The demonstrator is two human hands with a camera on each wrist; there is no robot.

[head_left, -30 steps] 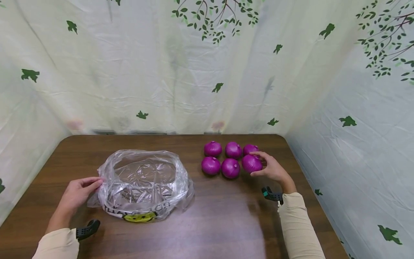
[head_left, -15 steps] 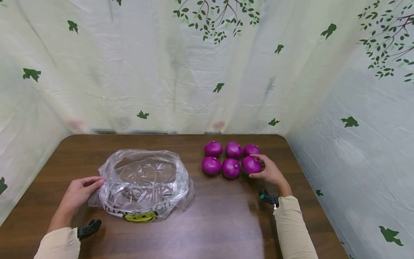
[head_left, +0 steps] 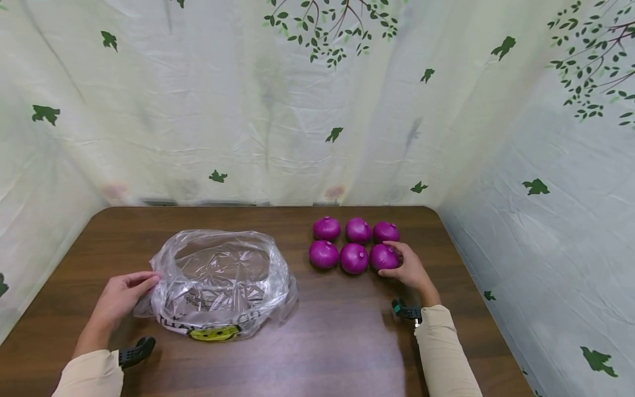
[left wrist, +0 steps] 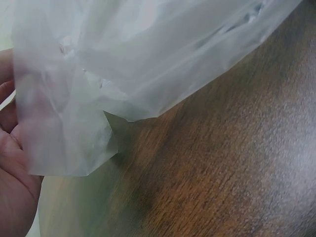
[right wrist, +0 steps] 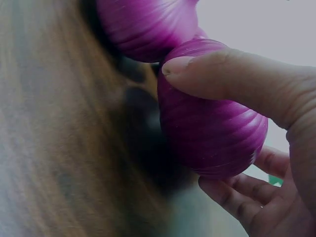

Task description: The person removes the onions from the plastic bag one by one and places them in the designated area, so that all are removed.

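Observation:
My left hand (head_left: pixel 121 298) pinches the left edge of a clear plastic bag (head_left: pixel 159 303), whose wide mouth stands open upward on the table. Printed letters and a yellow patch show on the bag's front. In the left wrist view the bag's thin film (left wrist: pixel 133 74) overlaps the fingers. At the right, my right hand (head_left: pixel 410 270) holds a purple-red onion (head_left: pixel 383 257), the nearest right one of two rows of three. Seen from the right wrist, the thumb (right wrist: pixel 207 76) lies across one side of this onion, with the other fingers on its far side.
Beside the held onion sits a front-row onion (head_left: pixel 354 258), and a back-row onion (head_left: pixel 386 231) lies just behind. The brown wooden table (head_left: pixel 322 342) ends at a pale curtain (head_left: pixel 297 165) with leaf prints, which also hangs along both sides.
My right hand has shifted slightly left and toward me with the onion, which now sits a little lower in view. The left hand and the bag have stayed in place.

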